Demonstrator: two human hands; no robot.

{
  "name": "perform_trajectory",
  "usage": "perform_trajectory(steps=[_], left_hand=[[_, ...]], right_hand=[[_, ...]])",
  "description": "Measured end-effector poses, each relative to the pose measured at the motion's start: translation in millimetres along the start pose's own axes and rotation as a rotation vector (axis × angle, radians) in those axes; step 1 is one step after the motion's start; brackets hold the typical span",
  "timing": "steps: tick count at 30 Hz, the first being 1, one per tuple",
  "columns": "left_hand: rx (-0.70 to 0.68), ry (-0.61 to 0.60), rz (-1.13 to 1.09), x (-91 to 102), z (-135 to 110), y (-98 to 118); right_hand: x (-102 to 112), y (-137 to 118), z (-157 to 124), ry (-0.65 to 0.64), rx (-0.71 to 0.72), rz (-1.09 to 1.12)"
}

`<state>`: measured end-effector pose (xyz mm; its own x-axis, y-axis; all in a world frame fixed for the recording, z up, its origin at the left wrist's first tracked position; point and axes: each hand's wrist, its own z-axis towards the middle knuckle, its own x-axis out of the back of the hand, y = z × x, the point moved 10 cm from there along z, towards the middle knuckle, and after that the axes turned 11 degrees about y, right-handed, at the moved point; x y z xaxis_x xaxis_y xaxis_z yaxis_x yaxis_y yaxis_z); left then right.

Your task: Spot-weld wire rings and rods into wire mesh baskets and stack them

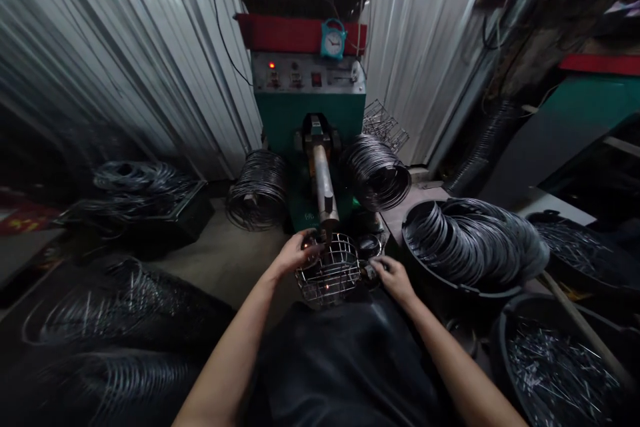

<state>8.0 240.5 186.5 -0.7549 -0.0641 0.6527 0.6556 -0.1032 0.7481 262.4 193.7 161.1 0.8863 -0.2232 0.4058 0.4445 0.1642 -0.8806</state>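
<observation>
A round wire basket (333, 277) of metal rods sits under the tip of the machine's long metal arm (324, 180), just in front of my dark apron (350, 353). My left hand (296, 255) is closed on the basket's left upper rim. Small orange glints show on the wires there and lower on the basket. Right of the basket, my right hand (395, 277) has its fingers pinched together beside a small container of metal parts (370, 247). Whatever is between those fingertips is too small and dark to name.
A green machine body (280, 113) stands ahead, with a lit red lamp and a blue clock (333, 40). Wire coils (257, 190) flank it. At right are a tub of wire rings (475, 247) and a bucket of short rods (560, 367). More wire rings (115, 307) lie left.
</observation>
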Motion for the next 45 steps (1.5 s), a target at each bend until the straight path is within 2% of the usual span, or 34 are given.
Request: perform_trajectory(steps=[2,4,7,9,13,15,17,20,24,27,30,33,37,39,42,45], left_hand=[[0.012,-0.044,-0.047,-0.1,13.6,-6.3],[0.029,-0.082,-0.022,-4.1,24.4,-13.7],[0.035,-0.119,0.029,-12.9,32.5,-20.1],[0.039,-0.106,0.076,-14.8,34.7,-22.0],[0.05,-0.036,0.204,-7.0,34.8,-19.4],[0.041,0.002,0.289,-0.3,32.9,-14.9],[0.029,0.008,0.366,2.7,30.3,-11.1],[0.026,-0.022,0.412,-1.4,30.4,-9.1],[0.04,0.014,0.433,-2.1,42.4,-6.7],[0.03,0.06,0.431,12.9,45.4,-2.9],[-0.097,-0.039,0.37,20.7,28.1,10.2],[-0.25,-0.177,0.396,13.9,-1.5,28.0],[-0.318,-0.204,0.431,1.1,-19.8,44.8],[-0.332,-0.234,0.376,-3.6,-24.8,47.8],[-0.275,-0.28,0.206,0.5,-37.8,35.9],[-0.001,-0.234,-0.105,14.3,-58.0,-3.9]], right_hand=[[-13.0,-27.0,44.5,-0.019,0.144,-0.01],[-40.2,-44.0,75.5,-0.151,0.227,-0.005],[-88.7,-42.0,94.0,-0.44,0.188,-0.027],[-107.9,-31.8,100.5,-0.504,0.129,-0.064],[-119.9,-20.4,111.1,-0.452,0.066,-0.061],[-121.1,-19.2,107.8,-0.485,0.044,-0.032],[-121.6,-18.9,97.8,-0.571,0.015,0.009],[-120.3,-18.8,84.5,-0.645,0.008,0.014],[-115.6,-20.5,99.3,-0.439,0.132,-0.175],[-118.8,-18.1,112.9,-0.386,0.156,-0.234],[-117.2,-14.0,121.7,-0.385,0.171,-0.255],[-115.8,-9.2,123.3,-0.382,0.168,-0.257],[-114.7,-5.9,117.4,-0.35,0.134,-0.225],[-101.2,-4.6,113.9,-0.278,0.108,-0.205],[-56.7,4.1,102.4,-0.114,0.046,-0.191],[1.5,19.5,73.5,0.039,-0.029,-0.186]])
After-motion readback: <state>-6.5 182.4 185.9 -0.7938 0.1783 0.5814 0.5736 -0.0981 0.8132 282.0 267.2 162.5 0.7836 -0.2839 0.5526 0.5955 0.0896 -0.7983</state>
